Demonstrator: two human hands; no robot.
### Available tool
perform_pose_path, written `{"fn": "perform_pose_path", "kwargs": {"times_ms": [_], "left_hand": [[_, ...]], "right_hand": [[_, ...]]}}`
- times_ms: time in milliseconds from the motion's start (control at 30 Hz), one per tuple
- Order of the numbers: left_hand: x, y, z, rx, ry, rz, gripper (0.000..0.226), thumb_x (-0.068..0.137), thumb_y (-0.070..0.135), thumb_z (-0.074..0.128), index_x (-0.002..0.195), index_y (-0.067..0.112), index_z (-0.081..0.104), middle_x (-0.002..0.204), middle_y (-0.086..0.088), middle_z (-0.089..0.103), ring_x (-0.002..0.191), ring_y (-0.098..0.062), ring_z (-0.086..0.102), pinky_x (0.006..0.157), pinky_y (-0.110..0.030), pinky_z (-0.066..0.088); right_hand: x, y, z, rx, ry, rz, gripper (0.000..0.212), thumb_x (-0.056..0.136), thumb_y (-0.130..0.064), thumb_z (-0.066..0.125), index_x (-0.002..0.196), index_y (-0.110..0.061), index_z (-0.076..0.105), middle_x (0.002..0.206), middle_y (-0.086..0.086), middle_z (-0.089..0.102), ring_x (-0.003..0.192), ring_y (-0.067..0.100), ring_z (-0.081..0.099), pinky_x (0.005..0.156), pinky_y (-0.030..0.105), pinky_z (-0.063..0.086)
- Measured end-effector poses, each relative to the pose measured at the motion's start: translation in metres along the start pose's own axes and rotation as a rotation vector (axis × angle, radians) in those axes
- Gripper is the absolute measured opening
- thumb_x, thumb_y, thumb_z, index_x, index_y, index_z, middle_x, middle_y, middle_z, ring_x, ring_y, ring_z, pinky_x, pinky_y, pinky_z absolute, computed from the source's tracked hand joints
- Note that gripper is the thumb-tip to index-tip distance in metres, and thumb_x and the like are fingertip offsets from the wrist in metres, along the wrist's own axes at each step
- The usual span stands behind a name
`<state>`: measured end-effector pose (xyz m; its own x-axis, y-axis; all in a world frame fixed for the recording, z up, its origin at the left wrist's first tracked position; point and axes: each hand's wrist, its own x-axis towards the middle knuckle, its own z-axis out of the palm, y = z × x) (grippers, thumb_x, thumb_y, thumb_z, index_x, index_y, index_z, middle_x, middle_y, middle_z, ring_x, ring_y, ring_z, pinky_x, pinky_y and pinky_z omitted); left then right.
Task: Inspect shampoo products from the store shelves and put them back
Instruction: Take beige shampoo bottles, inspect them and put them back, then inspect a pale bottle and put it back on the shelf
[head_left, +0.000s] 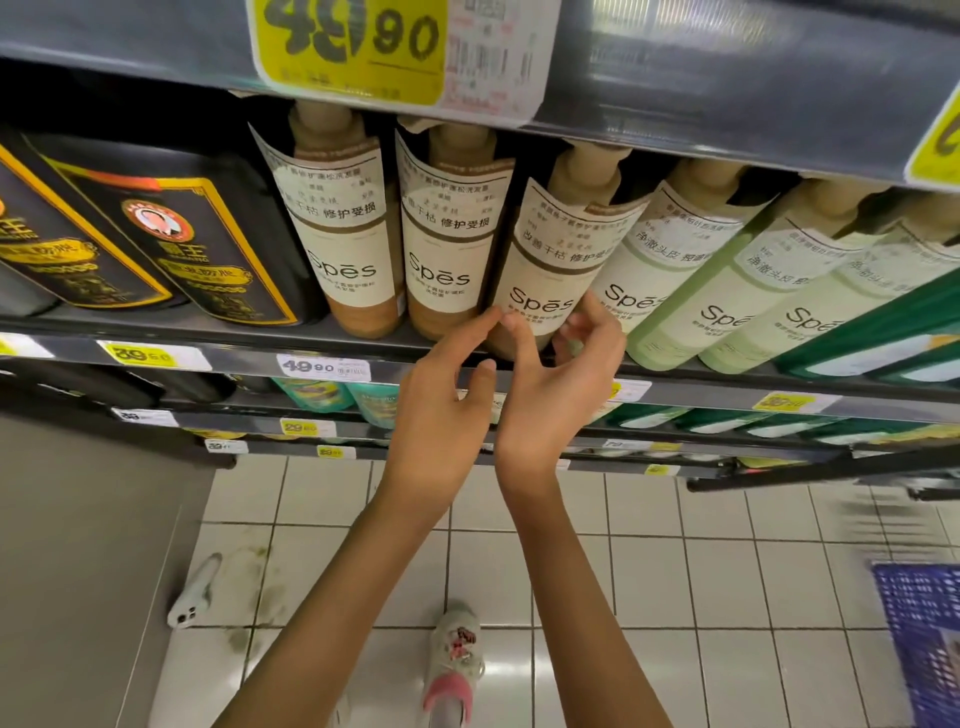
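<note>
I'm seeing the brown bottle (584, 174) showing matt plastic under a smooth paper label (545, 280), the black bottles (197, 234) gleaming glossy, the shelf edge (727, 88) looking grey metal, the floor tiles (675, 571) shining glazed.

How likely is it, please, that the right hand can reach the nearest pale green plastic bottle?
Probably yes: the right hand, curled round the brown plastic bottle, is beside the pale green plastic bottle, whose front is unobstructed.

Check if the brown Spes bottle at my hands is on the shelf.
On the shelf: the bottle stands in its row; left hand touches its label, right hand grips its base.
</note>
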<state>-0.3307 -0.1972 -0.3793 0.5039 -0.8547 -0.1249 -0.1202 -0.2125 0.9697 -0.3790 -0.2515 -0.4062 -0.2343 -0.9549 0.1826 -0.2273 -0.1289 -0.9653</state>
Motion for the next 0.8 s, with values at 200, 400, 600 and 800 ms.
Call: {"fn": "perform_pose_path", "kwargs": {"times_ms": [200,400,600,800], "left_hand": [[-0.014,-0.01,-0.012,-0.087,0.077,-0.105,0.038,0.094,0.002,0.045,0.131,0.009,0.051,0.128,0.002,0.056,0.118,-0.004,0.051,0.094,-0.004,0.036],[-0.013,-0.017,-0.012,-0.104,0.142,-0.136,0.033,0.094,0.001,0.045,0.125,0.009,0.054,0.119,0.002,0.059,0.112,-0.005,0.053,0.096,-0.009,0.038],[-0.019,-0.023,-0.008,-0.11,0.161,-0.161,0.025,0.093,0.004,0.049,0.115,0.008,0.061,0.104,0.013,0.062,0.1,0.003,0.056,0.092,-0.002,0.038],[-0.027,-0.018,-0.002,-0.083,0.139,-0.131,0.027,0.093,0.001,0.049,0.117,0.004,0.06,0.109,0.006,0.061,0.098,0.006,0.055,0.088,0.001,0.038]], "right_hand": [[-0.004,0.004,0.003,-0.004,0.057,0.007,0.047,0.073,-0.007,0.079,0.113,0.0,0.055,0.107,0.004,0.054,0.102,0.011,0.054,0.091,0.024,0.05],[0.001,0.005,0.009,-0.014,0.089,0.002,0.046,0.072,-0.006,0.08,0.111,0.005,0.058,0.107,0.012,0.058,0.103,0.018,0.056,0.087,0.033,0.052],[0.005,0.003,0.014,-0.031,0.091,0.0,0.045,0.072,-0.008,0.08,0.109,0.004,0.058,0.105,0.012,0.056,0.097,0.015,0.055,0.082,0.037,0.053],[0.006,-0.005,-0.009,-0.054,-0.02,-0.031,0.041,0.079,-0.006,0.074,0.116,0.004,0.058,0.107,0.012,0.058,0.102,0.019,0.056,0.091,0.032,0.05]]}}
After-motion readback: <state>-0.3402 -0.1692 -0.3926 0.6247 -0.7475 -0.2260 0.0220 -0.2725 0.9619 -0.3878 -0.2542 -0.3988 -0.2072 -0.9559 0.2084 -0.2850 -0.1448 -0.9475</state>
